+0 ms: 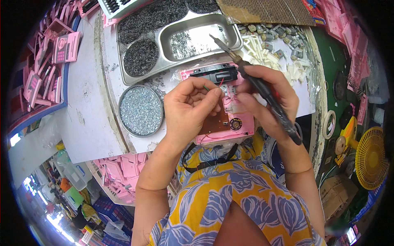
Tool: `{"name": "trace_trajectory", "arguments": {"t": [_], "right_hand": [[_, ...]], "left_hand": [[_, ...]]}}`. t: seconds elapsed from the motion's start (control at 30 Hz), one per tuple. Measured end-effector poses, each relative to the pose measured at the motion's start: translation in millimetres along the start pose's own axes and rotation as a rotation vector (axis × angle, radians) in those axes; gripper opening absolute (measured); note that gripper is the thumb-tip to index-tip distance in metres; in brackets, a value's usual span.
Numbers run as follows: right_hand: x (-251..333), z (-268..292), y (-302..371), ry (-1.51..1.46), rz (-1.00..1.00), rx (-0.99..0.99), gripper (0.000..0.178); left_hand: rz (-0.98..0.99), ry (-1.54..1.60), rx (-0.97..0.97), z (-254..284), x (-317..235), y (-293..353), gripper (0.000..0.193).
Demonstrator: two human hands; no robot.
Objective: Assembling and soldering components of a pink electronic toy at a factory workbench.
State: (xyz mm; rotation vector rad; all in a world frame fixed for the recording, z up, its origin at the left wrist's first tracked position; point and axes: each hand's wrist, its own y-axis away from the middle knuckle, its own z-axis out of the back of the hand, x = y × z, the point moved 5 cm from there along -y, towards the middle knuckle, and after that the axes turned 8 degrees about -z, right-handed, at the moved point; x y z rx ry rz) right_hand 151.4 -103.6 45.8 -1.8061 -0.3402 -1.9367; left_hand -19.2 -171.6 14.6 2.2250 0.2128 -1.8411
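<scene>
In front of me lies an open pink plastic casing (245,132) with a brown circuit board (213,122), a small round speaker (235,124) and a black part (223,74) along its far side. My left hand (191,102) is closed in a pinch over the casing's left part, with a thin green wire (206,87) at its fingertips. A soldering iron (262,92) with a black handle rests in my right hand (275,88), its tip pointing away to the far left. My right thumb and forefinger reach down to thin wires inside the casing; their tips are partly hidden.
A metal tray (197,57) holding many small dark springs stands beyond the casing. Left of my hand sits a round tin (140,110) of small shiny metal pieces. White plastic parts (262,51) lie far right, pink casings (119,176) lower left, a yellow fan (371,158) right.
</scene>
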Motion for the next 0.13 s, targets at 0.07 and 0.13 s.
{"name": "trace_trajectory", "arguments": {"t": [0.07, 0.13], "right_hand": [[-4, -12, -9, -0.025, -0.025, 0.0, 0.053], [-5, -15, -16, -0.024, -0.061, 0.029, 0.056]], "left_hand": [[0.01, 0.064, 0.012, 2, 2, 0, 0.013], [0.012, 0.105, 0.003, 3, 1, 0, 0.017]]}}
